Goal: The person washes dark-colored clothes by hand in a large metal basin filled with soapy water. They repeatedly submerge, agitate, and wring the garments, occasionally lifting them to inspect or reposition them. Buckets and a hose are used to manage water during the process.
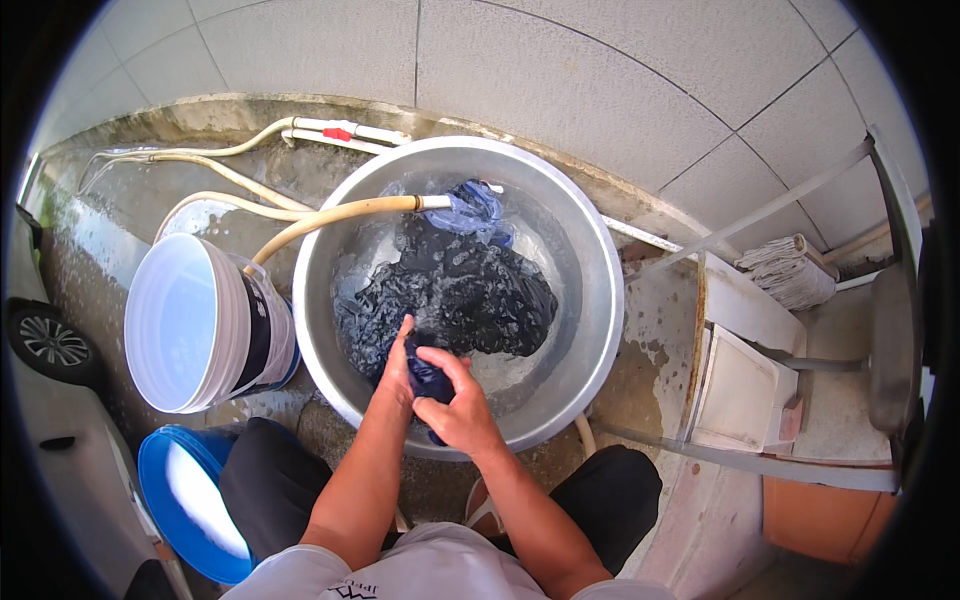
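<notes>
A large round metal basin stands before me, holding water and soaked black cloth. Over the basin's near side, a dark blue piece of wet cloth is held between my two hands. My left hand is seen edge-on, its palm against the cloth; most of its fingers are hidden. My right hand curls its fingers and thumb around the cloth from the other side. Lighter blue cloth lies at the basin's far side, under the white end of a yellowish hose.
On the left are a white bucket and a blue bucket with white foam inside. White pipes with a red valve handle run along the tiled wall. A metal-framed rack stands right, a car wheel far left.
</notes>
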### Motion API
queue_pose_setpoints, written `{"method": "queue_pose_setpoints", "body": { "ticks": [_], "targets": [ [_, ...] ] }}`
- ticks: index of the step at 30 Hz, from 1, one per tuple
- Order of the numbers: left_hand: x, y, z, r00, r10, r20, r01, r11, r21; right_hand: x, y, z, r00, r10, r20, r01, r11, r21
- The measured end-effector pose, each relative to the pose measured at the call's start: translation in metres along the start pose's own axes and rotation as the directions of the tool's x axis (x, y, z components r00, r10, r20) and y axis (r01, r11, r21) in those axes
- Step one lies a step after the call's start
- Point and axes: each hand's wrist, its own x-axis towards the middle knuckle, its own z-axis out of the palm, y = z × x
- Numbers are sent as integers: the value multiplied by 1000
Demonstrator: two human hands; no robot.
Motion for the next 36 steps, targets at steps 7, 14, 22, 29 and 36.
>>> {"method": "queue_pose_setpoints", "body": {
  "ticks": [7, 14, 22, 29, 36],
  "targets": [
    [0, -40, -14, 786, 543, -296, -222, 695, 684, 64, 57, -3, 916, 85, -392, -286, 825, -488],
    [12, -67, 0, 809, 571, -139, -348, 656, 670, 62, 166, -116, 663, 402, -632, -717, 583, -382],
    [52, -49, -52, 750, 476, -460, 258, 429, 866, 48, 187, -42, 520, 526, -673, -854, 318, -411],
    [39, -8, -39, 772, 367, -519, 74, 759, 647, 75, 161, -66, 631, 694, -347, -376, 665, 646],
    [46, -24, -56, 974, 223, 39, -226, 966, 123, -22, 28, 46, 992, 127, -23, -127, 992, -12]
  ]
}}
